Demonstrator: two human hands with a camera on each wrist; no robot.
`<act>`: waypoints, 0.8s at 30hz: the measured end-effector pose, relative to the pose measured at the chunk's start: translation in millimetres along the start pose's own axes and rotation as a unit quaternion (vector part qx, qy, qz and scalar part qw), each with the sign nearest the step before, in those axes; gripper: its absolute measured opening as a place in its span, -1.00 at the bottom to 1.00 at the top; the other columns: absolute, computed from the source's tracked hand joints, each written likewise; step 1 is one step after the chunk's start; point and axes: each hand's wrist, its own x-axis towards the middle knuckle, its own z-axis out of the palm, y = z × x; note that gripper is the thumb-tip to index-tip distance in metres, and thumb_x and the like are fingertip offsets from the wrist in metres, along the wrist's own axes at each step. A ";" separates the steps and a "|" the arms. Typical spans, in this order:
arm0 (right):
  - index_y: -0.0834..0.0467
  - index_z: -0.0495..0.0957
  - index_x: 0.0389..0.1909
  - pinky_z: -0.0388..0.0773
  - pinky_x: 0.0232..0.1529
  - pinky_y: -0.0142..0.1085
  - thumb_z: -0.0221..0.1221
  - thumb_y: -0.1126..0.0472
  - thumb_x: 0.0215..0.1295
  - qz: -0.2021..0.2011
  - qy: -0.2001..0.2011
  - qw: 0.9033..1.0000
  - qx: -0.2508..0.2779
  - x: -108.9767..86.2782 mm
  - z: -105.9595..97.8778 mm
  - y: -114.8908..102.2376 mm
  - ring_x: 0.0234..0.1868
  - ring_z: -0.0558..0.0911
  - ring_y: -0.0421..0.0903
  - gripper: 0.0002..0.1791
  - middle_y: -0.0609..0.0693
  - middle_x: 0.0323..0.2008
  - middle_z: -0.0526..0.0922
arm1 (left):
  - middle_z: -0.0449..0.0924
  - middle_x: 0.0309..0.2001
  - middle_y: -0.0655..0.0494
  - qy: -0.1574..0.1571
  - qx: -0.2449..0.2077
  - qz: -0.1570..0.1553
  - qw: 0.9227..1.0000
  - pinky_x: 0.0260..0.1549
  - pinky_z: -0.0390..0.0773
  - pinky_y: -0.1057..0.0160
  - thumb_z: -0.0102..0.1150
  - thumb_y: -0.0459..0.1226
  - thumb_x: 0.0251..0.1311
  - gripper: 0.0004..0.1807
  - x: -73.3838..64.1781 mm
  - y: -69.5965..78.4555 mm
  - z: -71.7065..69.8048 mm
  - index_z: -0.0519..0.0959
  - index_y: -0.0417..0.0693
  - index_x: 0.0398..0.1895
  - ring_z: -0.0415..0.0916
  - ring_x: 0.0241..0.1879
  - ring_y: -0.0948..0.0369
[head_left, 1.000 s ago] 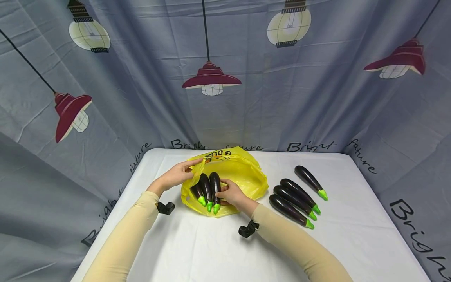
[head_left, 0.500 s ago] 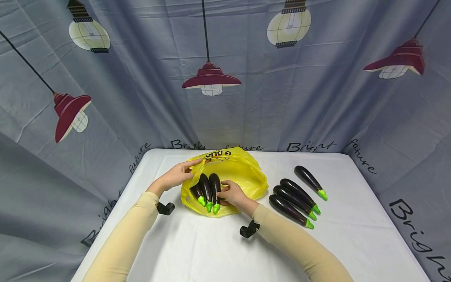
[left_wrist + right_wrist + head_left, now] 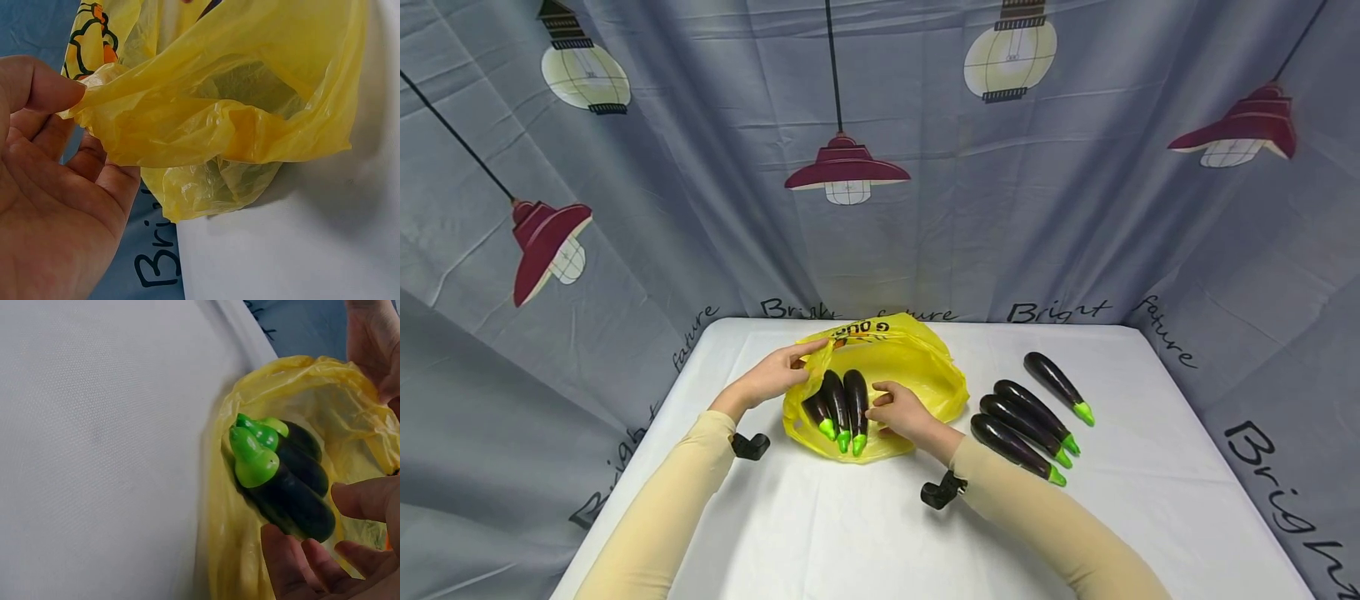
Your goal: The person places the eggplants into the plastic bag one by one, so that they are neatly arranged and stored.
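A yellow plastic bag (image 3: 917,371) lies with its mouth spread towards me in the head view. Three dark purple eggplants with green stem ends rest side by side inside it, the rightmost eggplant (image 3: 856,400) nearest my right hand. My left hand (image 3: 772,373) pinches the bag's left rim between thumb and fingers, as the left wrist view also shows. At the bag's mouth, my right hand (image 3: 906,412) holds nothing. Its thumb and fingers stand apart near the end of the closest eggplant (image 3: 294,503) in the right wrist view; whether a fingertip touches it, I cannot tell.
Right of the bag, several more eggplants lie on the white table (image 3: 850,533): a loose row with a middle eggplant (image 3: 1026,427), and a separate eggplant (image 3: 1054,379) farther back. A grey-blue curtain (image 3: 880,258) printed with lamps hangs behind the table.
My right hand has let go of the rightmost eggplant in the bag and drawn slightly back to the right. The left hand keeps its pinch on the bag rim.
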 end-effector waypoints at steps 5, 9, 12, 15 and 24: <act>0.34 0.29 0.46 0.65 -0.06 -0.01 0.30 0.34 0.32 -0.027 -0.013 0.999 -0.029 -10.3 -6.8 -7.6 -0.08 0.63 0.08 -0.29 0.34 0.17 0.51 | 0.11 0.58 -0.03 -0.001 -0.001 0.002 1.000 0.05 0.42 0.10 0.01 -0.37 0.33 -0.25 1.2 -2.0 0.3 0.22 0.13 0.61 0.33 0.34 -0.04; 0.33 0.30 0.46 0.63 -0.01 -0.02 0.29 0.31 0.33 -0.049 -0.018 0.997 -0.052 -17.6 -13.2 -13.4 -0.03 0.64 0.06 -0.29 0.31 0.19 0.52 | 0.09 0.59 -0.04 0.001 0.000 0.007 1.000 0.06 0.41 0.09 0.01 -0.38 0.32 -0.25 1.4 -2.9 0.3 0.22 0.11 0.61 0.30 0.37 -0.07; 0.29 0.32 0.47 0.62 0.01 -0.06 0.29 0.28 0.34 -0.058 -0.019 0.996 -0.067 -22.5 -18.8 -16.6 0.04 0.63 0.08 -0.30 0.27 0.21 0.54 | 0.10 0.59 -0.02 0.001 -0.003 0.009 1.000 0.09 0.42 0.08 0.01 -0.39 0.31 -0.25 1.0 -2.5 0.3 0.22 0.11 0.61 0.31 0.38 -0.07; 0.25 0.34 0.47 0.61 0.02 -0.10 0.30 0.25 0.34 -0.068 -0.015 0.994 -0.082 -26.8 -24.3 -19.2 0.09 0.60 0.11 -0.30 0.23 0.23 0.55 | 0.11 0.58 -0.03 0.000 -0.004 0.010 1.000 0.13 0.43 0.08 0.00 -0.40 0.32 -0.24 0.8 -3.1 0.0 0.21 0.10 0.61 0.33 0.36 -0.07; 0.19 0.36 0.46 0.56 0.14 -0.06 0.30 0.22 0.34 -0.087 -0.012 0.992 -0.086 -34.7 -47.6 -23.9 0.22 0.54 0.17 -0.32 0.18 0.29 0.53 | 0.17 0.56 -0.03 0.005 -0.003 0.011 1.000 0.05 0.46 0.12 0.01 -0.41 0.31 -0.24 0.4 -5.1 -0.4 0.23 0.10 0.60 0.43 0.27 -0.03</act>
